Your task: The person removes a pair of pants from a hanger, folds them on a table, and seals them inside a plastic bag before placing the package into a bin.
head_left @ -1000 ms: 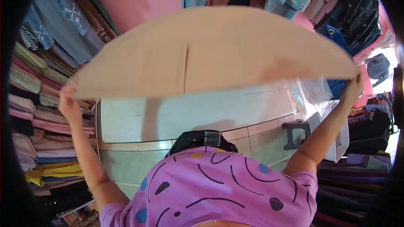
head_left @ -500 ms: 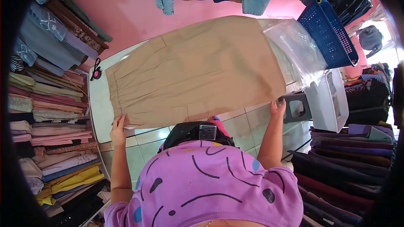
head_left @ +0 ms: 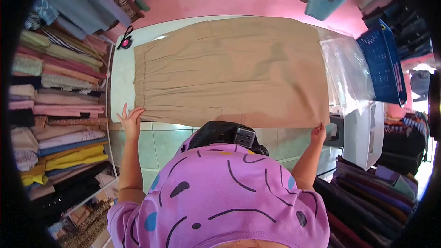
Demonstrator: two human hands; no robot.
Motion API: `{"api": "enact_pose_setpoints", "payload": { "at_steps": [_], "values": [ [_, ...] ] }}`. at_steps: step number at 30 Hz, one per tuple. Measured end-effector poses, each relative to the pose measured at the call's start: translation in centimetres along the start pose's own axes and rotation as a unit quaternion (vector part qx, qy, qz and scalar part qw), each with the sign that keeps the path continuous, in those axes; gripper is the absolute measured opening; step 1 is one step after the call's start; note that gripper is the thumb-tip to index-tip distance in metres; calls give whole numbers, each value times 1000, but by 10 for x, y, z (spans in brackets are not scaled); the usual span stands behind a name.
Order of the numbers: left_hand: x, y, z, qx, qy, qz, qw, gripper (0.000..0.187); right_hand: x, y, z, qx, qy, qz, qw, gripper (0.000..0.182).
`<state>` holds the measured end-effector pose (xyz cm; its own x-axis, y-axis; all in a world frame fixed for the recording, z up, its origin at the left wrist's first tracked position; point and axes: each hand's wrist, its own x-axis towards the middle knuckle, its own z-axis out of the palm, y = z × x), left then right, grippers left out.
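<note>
A long tan skirt with a gathered elastic waistband and side pockets lies spread flat over a white table. At the waistband's near corner, on the left, my left hand pinches the edge of the cloth, while its other fingers stick out to the side. My right hand is closed on the near corner of the hem at the right end. The cloth between the two hands runs fairly straight along the near side, with soft wrinkles toward the hem.
Clear plastic bags lie past the hem, beside a blue basket. A black cord with a pink piece rests at the table's left end. Folded clothes fill shelves at left; a white container stands right.
The skirt now lies straighter and flatter, its near edge more level across the table. Some fingers of my left hand have spread out. The whole view has shifted and turned slightly.
</note>
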<state>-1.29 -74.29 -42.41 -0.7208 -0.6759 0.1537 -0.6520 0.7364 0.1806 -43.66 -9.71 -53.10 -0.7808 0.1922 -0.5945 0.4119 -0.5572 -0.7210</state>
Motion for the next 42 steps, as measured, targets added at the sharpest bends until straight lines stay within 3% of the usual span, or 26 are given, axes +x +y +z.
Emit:
{"api": "enact_pose_setpoints", "payload": {
  "at_steps": [3, 5, 7, 8, 10, 13, 15, 16, 17, 18, 20, 21, 22, 23, 25, 28, 29, 31, 32, 33, 34, 35, 37, 39, 40, 42],
  "values": [
    [11, -24, 0, -150, -28, -14, 988, 31, 10, -25, 18, 64, -24, 11, 998, 24],
    [30, -37, 1, -152, -12, 10, 988, 27, 17, -48, 38, 68, -229, -63, 969, 21],
    [54, -41, 2, -338, 16, -47, 940, 17, 42, -69, 62, 88, -292, -78, 949, 14],
    [68, -40, 6, -339, 15, -47, 940, 17, 62, -79, 75, 101, -371, -46, 922, 12],
    [93, -39, 17, -492, 23, -120, 862, 12, 42, -82, 157, 101, -23, -137, 985, 22],
    [116, -34, 37, -447, 51, -103, 887, 18, 61, -80, 204, 11, -116, -89, 989, 33],
    [118, -38, 55, -336, 56, -123, 932, 21, 43, -55, 233, -137, -116, -171, 969, 39],
    [119, -39, 60, -220, 63, -143, 963, 23, 78, -40, 218, -373, -159, -301, 863, 44],
    [119, -35, 60, -222, 61, -141, 963, 23, 41, -30, 245, -332, -72, -232, 911, 45],
    [118, -27, 56, -187, 53, -198, 961, 27, 54, -6, 239, -495, -95, -429, 750, 46],
    [114, -4, 43, -153, 42, -256, 954, 31, -8, 27, 257, -580, -169, -561, 566, 50],
    [112, 13, 32, -95, 136, -106, 980, 36, -43, 48, 264, -619, -181, -590, 486, 54],
    [109, 29, 24, -35, 224, 48, 973, 42, -58, 71, 260, -614, -263, -581, 466, 58],
    [104, 46, 18, -36, 219, 49, 974, 42, -89, 90, 265, -631, -325, -556, 433, 63],
    [93, 74, 13, 53, 9, 222, 974, 51, -134, 116, 269, -667, -428, -524, 311, 65],
    [91, 82, 18, 106, 35, 121, 986, 54, -136, 126, 267, -636, -450, -518, 353, 59],
    [94, 74, 25, 103, 35, 125, 986, 54, -120, 120, 266, -641, -394, -544, 372, 54],
    [97, 32, 46, 54, 196, -69, 977, 55, -66, 97, 262, -648, -304, -544, 437, 46],
    [99, 13, 55, 54, 194, -68, 977, 55, -36, 80, 258, -651, -269, -518, 485, 42],
    [101, -8, 63, -155, 162, -236, 946, 53, -18, 61, 259, -650, -223, -567, 454, 41],
    [102, -24, 66, -352, 121, -387, 843, 51, -3, 45, 263, -644, -177, -614, 421, 39],
    [101, -37, 63, -352, 124, -389, 843, 51, 9, 35, 268, -661, -160, -614, 401, 37],
    [94, -56, 55, -461, -47, -337, 819, 41, 20, 18, 274, -673, -150, -616, 381, 35],
    [76, -36, 35, -489, 10, -272, 828, 33, 23, 7, 285, -795, -196, -398, 414, 28],
    [72, -28, 29, -517, 53, -196, 832, 27, 34, -3, 282, -793, -211, -388, 419, 24],
    [62, -35, 33, -502, 63, -199, 839, 26, 40, -17, 277, -792, -229, -379, 420, 20]
  ]
}}
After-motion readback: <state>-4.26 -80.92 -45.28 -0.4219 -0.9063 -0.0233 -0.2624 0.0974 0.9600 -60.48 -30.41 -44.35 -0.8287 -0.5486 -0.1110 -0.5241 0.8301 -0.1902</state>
